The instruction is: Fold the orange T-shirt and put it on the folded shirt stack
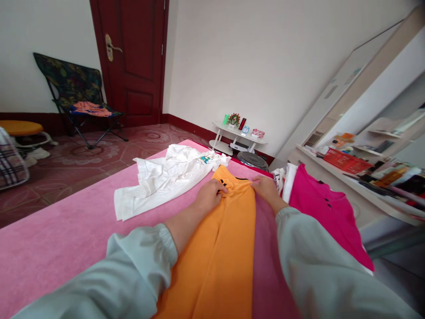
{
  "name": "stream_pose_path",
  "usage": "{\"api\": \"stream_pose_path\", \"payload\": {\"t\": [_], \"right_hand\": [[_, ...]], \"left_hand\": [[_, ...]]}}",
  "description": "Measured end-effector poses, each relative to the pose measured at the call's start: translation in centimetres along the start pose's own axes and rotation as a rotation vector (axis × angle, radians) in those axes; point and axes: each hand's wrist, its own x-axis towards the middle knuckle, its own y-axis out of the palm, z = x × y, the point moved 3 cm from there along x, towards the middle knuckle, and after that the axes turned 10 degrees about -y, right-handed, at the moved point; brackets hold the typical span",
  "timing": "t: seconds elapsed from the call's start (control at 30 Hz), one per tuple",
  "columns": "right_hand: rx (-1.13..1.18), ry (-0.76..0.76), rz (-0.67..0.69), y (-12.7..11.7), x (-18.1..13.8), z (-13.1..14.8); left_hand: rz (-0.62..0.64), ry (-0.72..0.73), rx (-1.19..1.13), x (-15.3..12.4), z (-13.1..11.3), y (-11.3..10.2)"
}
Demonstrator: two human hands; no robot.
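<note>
An orange garment (pixel 221 248) lies folded lengthwise on a pink-covered bed (pixel 66 235), running away from me. My left hand (pixel 209 195) pinches the cloth near its far end, beside the dark collar. My right hand (pixel 264 186) grips the same end at the right edge of the collar. Both wrists wear pale green sleeves. A crumpled white shirt (pixel 166 177) with a small printed picture lies to the left of the orange one. A bright pink garment (pixel 327 212) lies to the right, over the bed's edge.
A folding chair (pixel 75 95) with orange cloth on its seat stands by a dark red door (pixel 133 57). A small white side table (pixel 237 135) with trinkets is past the bed. A cluttered shelf unit (pixel 361 168) lines the right side. An orange stool (pixel 20 128) is far left.
</note>
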Motion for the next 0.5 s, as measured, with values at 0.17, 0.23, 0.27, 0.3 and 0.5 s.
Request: {"api": "stream_pose_path", "payload": {"t": [0.17,0.23,0.27,0.3,0.5], "right_hand": [[-0.11,0.084,-0.016,0.5,0.2,0.3],[-0.126,0.103,-0.047,0.5,0.4,1.1],[-0.1,0.088,-0.066,0.5,0.6,1.8],[-0.046,0.052,-0.075,0.5,0.9,2.6],[0.274,-0.192,0.103,2.6,1.5,7.0]], "left_hand": [[0.005,-0.007,0.011,0.0,-0.1,-0.1],[0.005,-0.003,0.012,0.0,-0.1,0.0],[0.004,0.003,0.011,0.1,0.0,0.0],[0.003,0.007,0.01,0.1,0.0,0.0],[-0.001,0.014,0.0,0.0,0.0,0.0]]}}
